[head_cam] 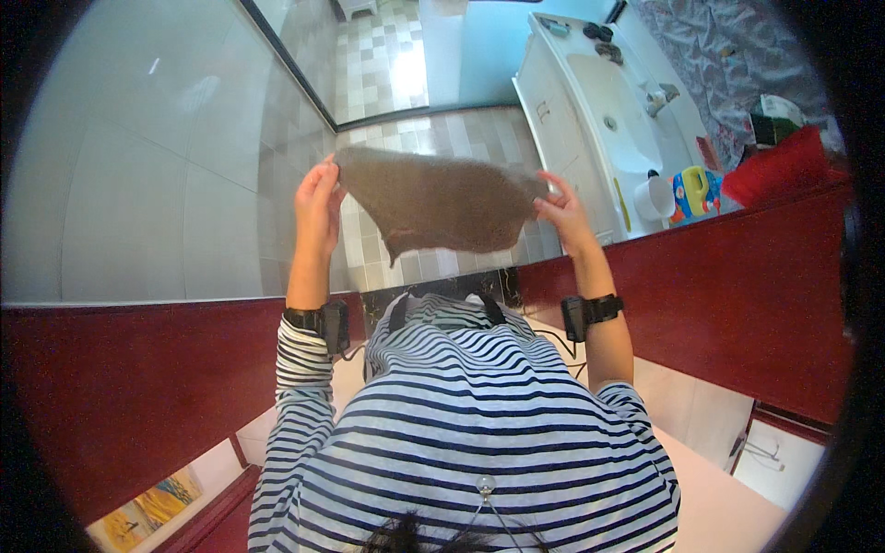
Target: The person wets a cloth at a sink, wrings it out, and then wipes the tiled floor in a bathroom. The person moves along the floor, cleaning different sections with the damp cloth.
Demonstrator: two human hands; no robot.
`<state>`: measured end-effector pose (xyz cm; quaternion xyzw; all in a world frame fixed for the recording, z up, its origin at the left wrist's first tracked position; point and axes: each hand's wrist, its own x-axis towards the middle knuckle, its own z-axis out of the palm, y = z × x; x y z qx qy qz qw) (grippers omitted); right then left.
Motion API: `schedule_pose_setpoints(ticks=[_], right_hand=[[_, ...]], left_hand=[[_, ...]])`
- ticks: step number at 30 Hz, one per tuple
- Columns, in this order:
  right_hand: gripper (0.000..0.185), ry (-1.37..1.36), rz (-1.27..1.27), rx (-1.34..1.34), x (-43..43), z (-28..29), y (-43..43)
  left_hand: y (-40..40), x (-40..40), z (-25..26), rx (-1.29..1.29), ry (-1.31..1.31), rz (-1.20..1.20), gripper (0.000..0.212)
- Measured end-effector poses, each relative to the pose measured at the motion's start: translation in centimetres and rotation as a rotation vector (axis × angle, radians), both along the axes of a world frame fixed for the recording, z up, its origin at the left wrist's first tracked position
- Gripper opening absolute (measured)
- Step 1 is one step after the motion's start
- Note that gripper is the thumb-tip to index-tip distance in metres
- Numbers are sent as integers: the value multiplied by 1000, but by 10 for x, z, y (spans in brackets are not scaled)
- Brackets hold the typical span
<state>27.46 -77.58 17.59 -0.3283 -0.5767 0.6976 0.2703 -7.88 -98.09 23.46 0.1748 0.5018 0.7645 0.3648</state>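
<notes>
A brown cloth [442,200] is stretched out in the air between my two hands, above the tiled floor at a doorway. My left hand [321,197] pinches its upper left corner. At the other side, my right hand [561,207] grips the upper right corner between thumb and fingers. The lower edge hangs loose, with one corner pointing down at the left. A dark device is strapped to each of my wrists.
At the right stands a white washbasin cabinet [553,97] with a tap [660,100], a white cup [653,198] and a blue and yellow detergent bottle [690,190]. Red door-frame panels [726,297] flank me. A dark stone threshold [463,282] crosses the floor ahead.
</notes>
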Motion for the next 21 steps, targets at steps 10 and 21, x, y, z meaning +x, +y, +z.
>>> schedule_pose_setpoints(ticks=[10,21], right_hand=[[29,-241,-101,796,-30,-17,24],[17,-356,35,968,-27,-1,41]], left_hand=[[-46,-31,-42,-596,831,101,22],[-49,-20,-24,-641,882,-243,28]])
